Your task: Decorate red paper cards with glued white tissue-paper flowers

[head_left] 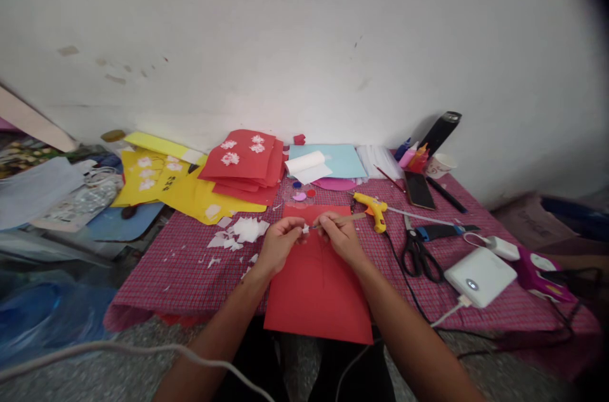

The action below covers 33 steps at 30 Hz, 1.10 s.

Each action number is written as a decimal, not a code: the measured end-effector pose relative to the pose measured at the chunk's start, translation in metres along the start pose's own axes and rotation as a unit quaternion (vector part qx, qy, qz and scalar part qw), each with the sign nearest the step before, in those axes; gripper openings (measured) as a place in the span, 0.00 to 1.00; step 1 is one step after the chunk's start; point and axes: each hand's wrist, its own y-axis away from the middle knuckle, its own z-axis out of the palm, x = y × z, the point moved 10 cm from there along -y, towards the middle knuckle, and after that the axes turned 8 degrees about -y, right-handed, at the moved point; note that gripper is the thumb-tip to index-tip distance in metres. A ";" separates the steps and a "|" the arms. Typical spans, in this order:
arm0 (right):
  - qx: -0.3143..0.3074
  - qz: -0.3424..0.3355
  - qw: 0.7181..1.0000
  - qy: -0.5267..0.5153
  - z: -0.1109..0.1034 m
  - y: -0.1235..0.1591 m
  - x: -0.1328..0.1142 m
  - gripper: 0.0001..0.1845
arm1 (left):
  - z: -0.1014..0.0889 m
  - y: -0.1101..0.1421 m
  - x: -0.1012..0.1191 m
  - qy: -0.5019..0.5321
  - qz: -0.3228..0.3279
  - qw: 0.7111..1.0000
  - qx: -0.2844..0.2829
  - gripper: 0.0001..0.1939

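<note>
A small white paper piece (306, 229) is pinched in the fingers of my left hand (283, 242). Opposite it, my right hand (339, 237) grips a thin paintbrush (351, 218) by its light-brown handle, the tip pointing at the paper. Both hands are over a large red paper sheet (318, 291), which reaches past the table's front edge. Just beyond the sheet lie paint blobs, among them a lilac one (299, 196). Torn white paper scraps (247, 231) are scattered left of my left hand.
Red sheets with white blossoms (247, 158) and yellow sheets (147, 177) lie back left. To the right are a yellow glue gun (375, 207), black scissors (419, 256), a utility knife (438, 232), a phone (419, 190) and a white power bank (480, 276). Cables cross the front right.
</note>
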 end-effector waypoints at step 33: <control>-0.024 -0.004 0.999 -0.028 0.002 0.003 -0.001 0.17 | -0.005 -0.002 0.004 0.034 0.034 0.999 0.016 0.13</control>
